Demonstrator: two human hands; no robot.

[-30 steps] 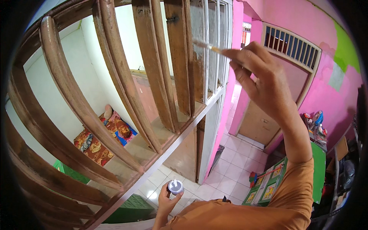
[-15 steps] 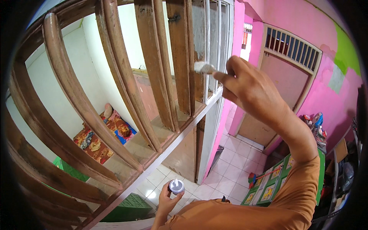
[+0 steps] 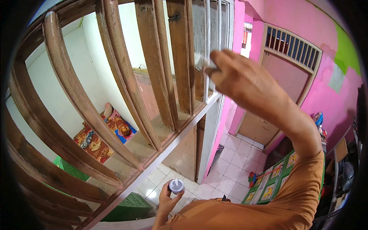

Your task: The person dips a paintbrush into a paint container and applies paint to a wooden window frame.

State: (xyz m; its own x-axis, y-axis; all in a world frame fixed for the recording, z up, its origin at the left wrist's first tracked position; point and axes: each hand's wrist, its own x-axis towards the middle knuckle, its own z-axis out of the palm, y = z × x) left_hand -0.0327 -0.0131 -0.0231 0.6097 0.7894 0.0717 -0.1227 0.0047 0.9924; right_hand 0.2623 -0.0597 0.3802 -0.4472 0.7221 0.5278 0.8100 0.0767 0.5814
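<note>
Pink wall (image 3: 291, 19); green cabinet (image 3: 273, 182), yellow picture panels (image 3: 268, 193), any lettering too small to read. Right hand (image 3: 237, 74): fingers closed round blurred paintbrush (image 3: 202, 62) beside white bars (image 3: 207, 30). Left hand (image 3: 166, 201): gripping small round container (image 3: 176, 186) near orange shirt (image 3: 222, 214).

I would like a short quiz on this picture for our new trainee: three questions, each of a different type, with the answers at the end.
1. True or false: the left hand is empty.

2. Which colour is the person's sleeve?
A) green
B) orange-brown
C) white

3. Fill in: The right hand is raised near thin upright bars coloured ____.

Key:
1. False; it holds a small round container.
2. B
3. white
</note>
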